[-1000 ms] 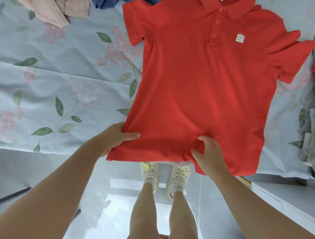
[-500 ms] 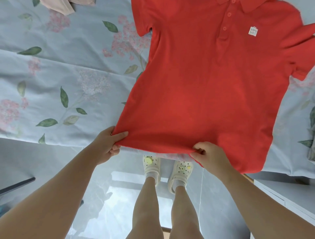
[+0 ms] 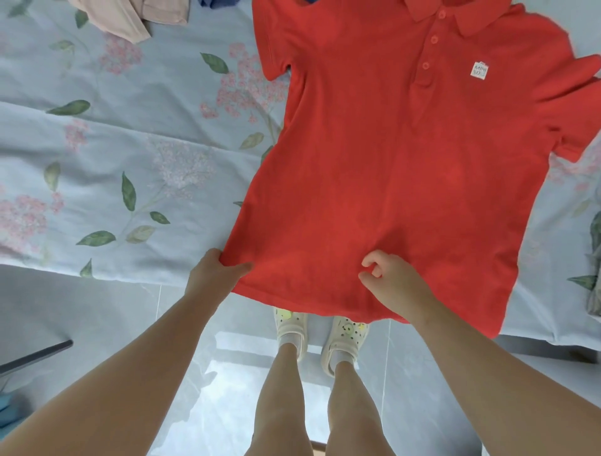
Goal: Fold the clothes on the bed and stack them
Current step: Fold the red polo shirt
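Observation:
A red polo shirt (image 3: 400, 169) lies face up on the bed, collar at the far side, its hem hanging over the near edge. A small white label sits on its chest. My left hand (image 3: 213, 271) pinches the hem's left corner, thumb on top of the cloth. My right hand (image 3: 392, 281) rests on the hem near its middle, fingers curled with a bit of cloth between thumb and fingers. Both sleeves lie spread out to the sides.
The bed sheet (image 3: 130, 156) is pale blue with pink flowers and green leaves. A beige garment (image 3: 130, 16) lies at the far left, something blue (image 3: 218, 2) beside it. More grey-green cloth (image 3: 595, 260) shows at the right edge. My feet stand on the tiled floor (image 3: 97, 319).
Both hands have shifted along the hem and pulled it toward me, so it now hangs lower over the bed's edge. The right hand has closed from flat fingers into a curled pinch.

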A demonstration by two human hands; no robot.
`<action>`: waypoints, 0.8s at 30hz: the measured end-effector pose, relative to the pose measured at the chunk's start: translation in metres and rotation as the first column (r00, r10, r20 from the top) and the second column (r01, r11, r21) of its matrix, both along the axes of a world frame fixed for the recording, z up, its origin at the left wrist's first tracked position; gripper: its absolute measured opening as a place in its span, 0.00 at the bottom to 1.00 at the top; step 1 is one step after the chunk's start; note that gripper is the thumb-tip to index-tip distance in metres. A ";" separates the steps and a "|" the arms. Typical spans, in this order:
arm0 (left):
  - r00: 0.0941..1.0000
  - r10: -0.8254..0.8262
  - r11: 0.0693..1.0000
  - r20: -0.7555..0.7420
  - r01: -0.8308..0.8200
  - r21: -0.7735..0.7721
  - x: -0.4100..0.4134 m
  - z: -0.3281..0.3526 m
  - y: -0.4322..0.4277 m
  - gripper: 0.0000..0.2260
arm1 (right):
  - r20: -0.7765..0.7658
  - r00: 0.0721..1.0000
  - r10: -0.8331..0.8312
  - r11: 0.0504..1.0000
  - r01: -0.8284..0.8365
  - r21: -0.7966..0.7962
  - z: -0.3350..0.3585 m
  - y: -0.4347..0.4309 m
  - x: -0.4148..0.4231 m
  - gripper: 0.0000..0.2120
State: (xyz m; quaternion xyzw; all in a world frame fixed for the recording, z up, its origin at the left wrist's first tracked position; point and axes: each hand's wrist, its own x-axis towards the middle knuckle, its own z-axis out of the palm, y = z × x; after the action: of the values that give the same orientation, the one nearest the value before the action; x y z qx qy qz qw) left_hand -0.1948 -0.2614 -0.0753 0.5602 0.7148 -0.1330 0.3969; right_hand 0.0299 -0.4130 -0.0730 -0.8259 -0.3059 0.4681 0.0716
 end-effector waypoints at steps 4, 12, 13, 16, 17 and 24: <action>0.998 0.056 0.997 0.023 -0.057 0.052 0.026 0.005 0.012 0.18 | 0.111 0.992 -0.055 0.994 0.044 0.096 0.002 0.017 0.006 0.13; 0.989 -0.064 0.993 0.134 0.049 0.112 0.082 -0.007 0.069 0.20 | 0.215 0.977 -0.007 0.997 -0.008 0.072 -0.002 0.083 0.042 0.25; 0.985 -0.077 0.991 0.158 0.057 0.123 0.092 -0.008 0.079 0.20 | 0.232 0.973 -0.008 0.999 -0.005 0.053 -0.005 0.095 0.048 0.26; 0.973 -0.064 0.986 0.224 0.027 0.162 0.124 -0.015 0.113 0.19 | 0.281 0.960 -0.021 0.999 0.009 0.047 -0.013 0.138 0.068 0.29; 0.966 -0.049 0.987 0.253 0.008 0.161 0.135 -0.016 0.126 0.20 | 0.288 0.957 -0.034 0.998 0.019 0.052 -0.015 0.154 0.074 0.30; 0.707 0.478 0.869 0.521 -0.466 -0.164 0.208 -0.023 0.213 0.15 | 0.281 0.960 -0.020 0.988 0.062 -0.143 -0.024 0.219 0.105 0.34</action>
State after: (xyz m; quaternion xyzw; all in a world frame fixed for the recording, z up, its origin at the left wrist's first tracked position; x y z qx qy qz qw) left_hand 0.0131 -0.0485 -0.0986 0.3689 0.6891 0.1307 0.6099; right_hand 0.1345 -0.1939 -0.0966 -0.8927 -0.2596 0.3674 -0.0250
